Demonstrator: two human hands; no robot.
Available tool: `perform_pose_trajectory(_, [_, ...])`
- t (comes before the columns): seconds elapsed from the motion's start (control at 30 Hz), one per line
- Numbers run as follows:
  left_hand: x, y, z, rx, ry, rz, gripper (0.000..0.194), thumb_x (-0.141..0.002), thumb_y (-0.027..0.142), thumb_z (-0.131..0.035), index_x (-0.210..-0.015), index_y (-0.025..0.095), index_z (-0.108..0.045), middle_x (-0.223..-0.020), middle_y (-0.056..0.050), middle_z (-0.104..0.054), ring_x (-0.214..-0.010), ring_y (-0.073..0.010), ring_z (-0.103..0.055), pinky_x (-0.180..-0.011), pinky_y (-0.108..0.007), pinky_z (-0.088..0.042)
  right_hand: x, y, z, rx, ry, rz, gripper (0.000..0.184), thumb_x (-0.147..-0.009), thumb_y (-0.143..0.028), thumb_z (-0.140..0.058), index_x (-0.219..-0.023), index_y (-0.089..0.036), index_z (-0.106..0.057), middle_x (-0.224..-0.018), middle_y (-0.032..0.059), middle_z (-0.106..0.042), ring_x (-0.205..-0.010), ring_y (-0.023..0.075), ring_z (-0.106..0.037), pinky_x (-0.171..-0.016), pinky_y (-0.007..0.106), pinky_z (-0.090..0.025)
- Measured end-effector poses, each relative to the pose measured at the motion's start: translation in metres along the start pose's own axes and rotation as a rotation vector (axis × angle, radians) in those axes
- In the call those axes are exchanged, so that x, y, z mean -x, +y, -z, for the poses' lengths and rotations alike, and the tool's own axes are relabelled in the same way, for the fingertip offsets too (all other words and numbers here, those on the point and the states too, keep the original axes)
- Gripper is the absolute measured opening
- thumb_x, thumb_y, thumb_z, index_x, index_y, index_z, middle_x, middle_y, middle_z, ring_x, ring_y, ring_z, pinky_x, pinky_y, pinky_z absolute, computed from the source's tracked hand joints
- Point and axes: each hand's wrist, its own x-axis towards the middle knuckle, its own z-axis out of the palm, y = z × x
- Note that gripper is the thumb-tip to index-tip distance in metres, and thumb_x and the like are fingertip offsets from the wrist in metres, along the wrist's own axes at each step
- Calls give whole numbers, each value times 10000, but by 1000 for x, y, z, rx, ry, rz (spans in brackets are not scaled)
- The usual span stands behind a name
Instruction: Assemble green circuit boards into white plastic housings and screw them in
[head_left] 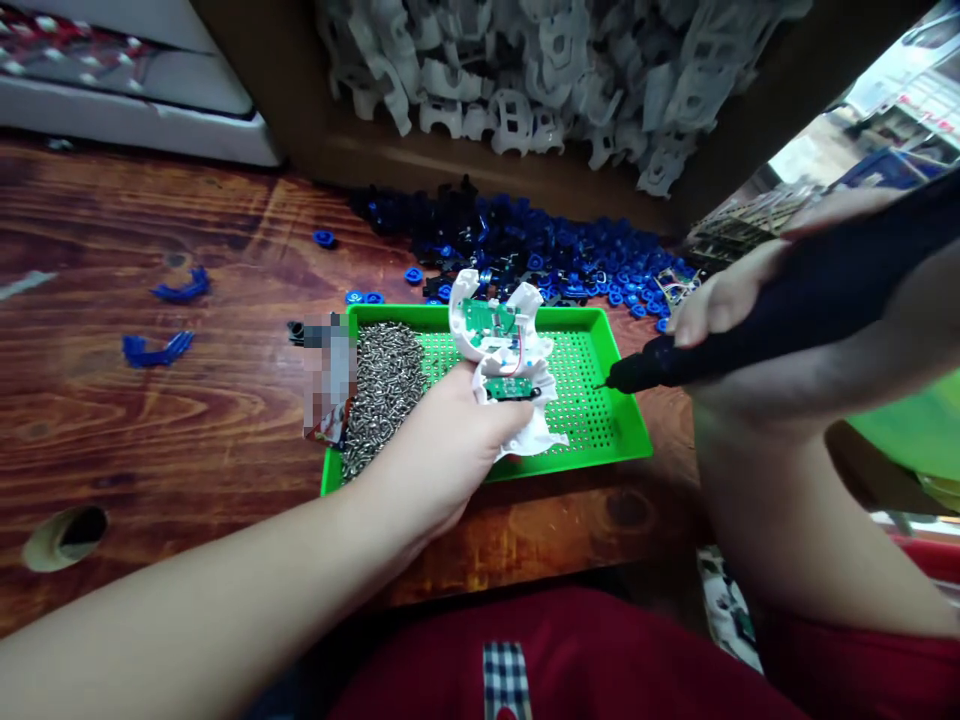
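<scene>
My left hand [450,430] is closed on a white plastic housing [536,435] fitted with green circuit boards and thin wires, its thumb pressing near the lower board. The housing is held above a green perforated tray [637,440]. Small metal screws [386,390] are heaped in the tray's left end. My right hand [739,300] grips a black electric screwdriver [810,290]. Its thin bit points left over the tray's right side, apart from the housing.
Behind the tray lies a pile of blue and black plastic parts [540,240]. A brown box [315,130] of white plastic shells [555,60] stands at the back. Blue curved pieces [157,348] lie left on the wooden table [247,430], which has a round hole [67,538].
</scene>
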Motion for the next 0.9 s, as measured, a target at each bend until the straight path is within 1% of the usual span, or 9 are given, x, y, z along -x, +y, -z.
perform_pose_trajectory(0.07, [0, 0, -1, -1, -8, -7, 448, -672, 47, -608, -1107, 151, -600, -1059, -65, -677, -923, -197, -624, -885, -346, -429, 5, 3, -3, 42, 47, -32, 503, -653, -697, -584, -670, -201, -504, -472, -37, -414, -397, 111, -446, -374, 281, -354])
perform_pose_trajectory(0.13, [0, 0, -1, -16, 1, -17, 450, -685, 64, -621, -1126, 148, -588, -1112, -80, -659, -967, -210, -615, -899, -355, -429, 9, 7, -3, 65, 40, -65, 475, -645, -670, -615, -669, -212, -491, -456, -42, -383, -377, 123, -433, -366, 298, -347])
perform_pose_trajectory(0.2, [-1, -1, -1, -29, 21, -23, 469, -690, 83, -640, -1150, 142, -570, -1160, -95, -638, -1006, -224, -603, -898, -358, -436, 12, 9, -2, 38, 65, -54, 446, -659, -635, -623, -651, -216, -467, -439, -44, -352, -361, 126, -415, -349, 300, -325])
perform_pose_trajectory(0.27, [-1, -1, 0, -28, 18, -22, 493, -685, 93, -660, -1164, 145, -558, -1177, -99, -629, -1024, -231, -597, -893, -358, -444, 14, 10, -2, 25, 43, -77, 415, -662, -588, -647, -645, -219, -457, -426, -47, -353, -354, 125, -408, -341, 297, -315])
perform_pose_trajectory(0.4, [-2, -2, 1, -29, -32, -20, 482, -669, 106, -689, -1137, 153, -583, -1145, -90, -646, -989, -226, -611, -878, -353, -453, 15, 9, 0, 10, -10, -93, 342, -683, -533, -634, -661, -227, -482, -392, -47, -372, -365, 132, -420, -351, 301, -310])
perform_pose_trajectory(0.6, [-2, -2, 1, -44, -6, -20, 452, -649, 115, -707, -1092, 142, -625, -1031, -80, -687, -903, -207, -631, -827, -326, -462, 14, 10, 3, 42, 3, -111, 396, -649, -575, -635, -655, -221, -458, -466, -42, -344, -389, 139, -436, -349, 315, -322])
perform_pose_trajectory(0.7, [-2, -3, 2, -39, -3, -5, 445, -643, 124, -716, -1079, 145, -629, -1025, -76, -688, -894, -207, -633, -835, -334, -463, 15, 15, 6, 13, -18, -54, 372, -683, -551, -611, -683, -206, -471, -506, -33, -363, -391, 130, -443, -342, 297, -322])
perform_pose_trajectory(0.8, [-2, -4, 3, -37, -2, 4, 436, -639, 128, -725, -1065, 149, -633, -1034, -76, -686, -891, -205, -635, -834, -333, -464, 18, 20, 6, -64, -27, 31, 306, -722, -481, -592, -698, -192, -494, -516, -29, -388, -364, 115, -425, -317, 274, -274])
perform_pose_trajectory(0.9, [-1, -3, 3, -26, 0, 3, 431, -649, 123, -723, -1068, 157, -628, -1011, -61, -690, -872, -182, -635, -835, -313, -464, 20, 17, 3, -71, -50, -24, 305, -701, -468, -636, -697, -193, -504, -480, -39, -396, -359, 120, -422, -327, 275, -273])
